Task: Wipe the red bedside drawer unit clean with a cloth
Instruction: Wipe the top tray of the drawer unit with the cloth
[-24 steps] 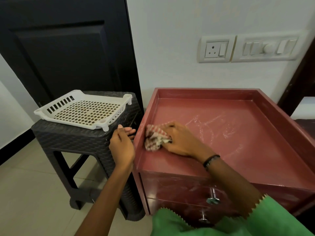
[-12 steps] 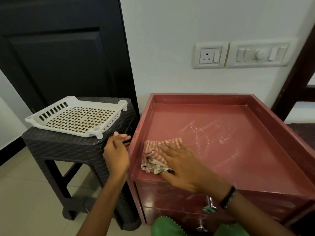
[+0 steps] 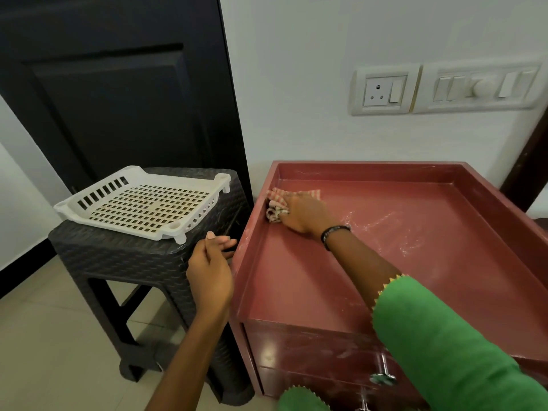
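Since the earlier frame the right hand (image 3: 299,213) had pushed the crumpled red-striped cloth (image 3: 277,203) from the front edge to the far-left corner of the red wooden drawer unit (image 3: 326,292). Fingers lay flat, pressing it (soft, light, bunches easily; best held under the palm). The left hand (image 3: 210,268) rested loosely uncurled, gripping nothing, against the dark woven-pattern plastic stool (image 3: 118,256).

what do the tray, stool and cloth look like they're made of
Tray: white moulded plastic, matte, with a slotted grid.
Stool: dark plastic with an embossed weave pattern, slightly shiny at the edge.
Cloth: soft woven fabric, red-and-cream stripes, crumpled into folds.

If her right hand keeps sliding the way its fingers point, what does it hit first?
Probably the raised left rim of the red drawer unit: the right hand presses the cloth close beside it.
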A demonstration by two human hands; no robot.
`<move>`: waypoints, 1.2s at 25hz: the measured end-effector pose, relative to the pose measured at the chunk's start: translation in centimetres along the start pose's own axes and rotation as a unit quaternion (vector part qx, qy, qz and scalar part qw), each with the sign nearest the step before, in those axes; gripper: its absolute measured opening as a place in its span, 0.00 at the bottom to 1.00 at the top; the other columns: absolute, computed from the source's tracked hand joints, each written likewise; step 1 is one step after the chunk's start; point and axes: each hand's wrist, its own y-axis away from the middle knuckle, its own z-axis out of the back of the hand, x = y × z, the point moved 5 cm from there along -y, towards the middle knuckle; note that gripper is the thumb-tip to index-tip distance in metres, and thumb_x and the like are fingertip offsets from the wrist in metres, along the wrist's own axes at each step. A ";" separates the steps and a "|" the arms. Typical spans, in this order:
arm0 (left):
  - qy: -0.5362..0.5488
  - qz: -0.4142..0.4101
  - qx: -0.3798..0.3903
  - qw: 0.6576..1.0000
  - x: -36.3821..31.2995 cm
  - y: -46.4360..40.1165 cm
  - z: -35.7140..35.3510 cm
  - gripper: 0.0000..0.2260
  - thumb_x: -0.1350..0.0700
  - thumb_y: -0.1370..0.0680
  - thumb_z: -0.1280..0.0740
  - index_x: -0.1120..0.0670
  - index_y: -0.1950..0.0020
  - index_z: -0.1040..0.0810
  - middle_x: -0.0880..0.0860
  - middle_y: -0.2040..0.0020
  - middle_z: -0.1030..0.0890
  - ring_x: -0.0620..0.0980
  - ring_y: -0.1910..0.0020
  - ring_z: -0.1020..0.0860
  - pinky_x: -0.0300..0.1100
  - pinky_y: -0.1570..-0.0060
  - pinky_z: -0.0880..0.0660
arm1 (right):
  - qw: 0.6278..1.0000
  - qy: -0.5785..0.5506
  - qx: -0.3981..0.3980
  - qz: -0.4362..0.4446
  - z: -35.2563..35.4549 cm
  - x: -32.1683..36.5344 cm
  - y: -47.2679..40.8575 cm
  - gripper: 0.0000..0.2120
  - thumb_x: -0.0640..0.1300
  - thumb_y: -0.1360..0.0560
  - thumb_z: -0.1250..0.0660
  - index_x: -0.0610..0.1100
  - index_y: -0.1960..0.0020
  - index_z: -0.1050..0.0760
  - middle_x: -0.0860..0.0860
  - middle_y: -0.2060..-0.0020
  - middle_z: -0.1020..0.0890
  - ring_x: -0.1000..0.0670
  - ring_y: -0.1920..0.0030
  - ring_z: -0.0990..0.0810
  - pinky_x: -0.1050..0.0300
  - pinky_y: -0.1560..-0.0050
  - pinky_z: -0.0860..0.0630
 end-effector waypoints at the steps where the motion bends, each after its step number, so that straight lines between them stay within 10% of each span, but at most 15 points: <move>1: -0.005 -0.004 -0.002 1.000 -0.1 0.0 0.0 0.17 0.48 0.16 0.46 0.56 0.50 0.22 0.48 0.55 0.17 0.41 0.57 0.20 0.38 0.53 0.25 | 1.000 0.014 0.000 -0.014 0.1 -0.1 -1.0 0.27 0.53 0.22 0.44 0.52 0.24 0.44 0.49 0.27 0.33 0.41 0.28 0.35 0.36 0.29 0.39; 7: -0.016 -0.033 -0.026 0.999 -0.3 0.0 0.2 0.15 0.48 0.16 0.45 0.51 0.56 0.23 0.48 0.55 0.16 0.45 0.54 0.18 0.44 0.49 0.24 | 0.994 0.100 0.019 -0.050 0.2 -1.5 -7.5 0.21 0.48 0.20 0.46 0.52 0.28 0.36 0.50 0.32 0.28 0.41 0.34 0.32 0.36 0.38 0.33; 18: -0.033 -0.030 -0.031 0.999 -0.8 0.3 0.2 0.15 0.49 0.16 0.45 0.49 0.57 0.24 0.48 0.56 0.17 0.48 0.53 0.18 0.46 0.48 0.23 | 0.946 0.014 0.150 0.288 1.0 -0.4 3.8 0.33 0.33 0.32 0.43 0.55 0.31 0.30 0.52 0.28 0.31 0.47 0.29 0.32 0.46 0.28 0.35; 24: -0.034 -0.026 -0.031 0.999 -0.7 0.2 0.2 0.15 0.49 0.16 0.45 0.50 0.57 0.24 0.48 0.56 0.17 0.46 0.54 0.18 0.42 0.52 0.25 | 0.985 0.049 0.058 0.156 0.6 -0.4 -1.5 0.25 0.46 0.19 0.42 0.47 0.23 0.43 0.48 0.24 0.41 0.45 0.26 0.37 0.52 0.28 0.39; 30: -0.052 -0.052 -0.047 0.996 -0.7 0.0 0.3 0.15 0.49 0.17 0.44 0.51 0.56 0.23 0.48 0.56 0.17 0.45 0.55 0.18 0.43 0.51 0.24 | 0.996 0.073 -0.041 0.011 0.8 -1.6 -6.9 0.20 0.53 0.19 0.43 0.44 0.31 0.33 0.46 0.32 0.27 0.44 0.34 0.26 0.50 0.40 0.32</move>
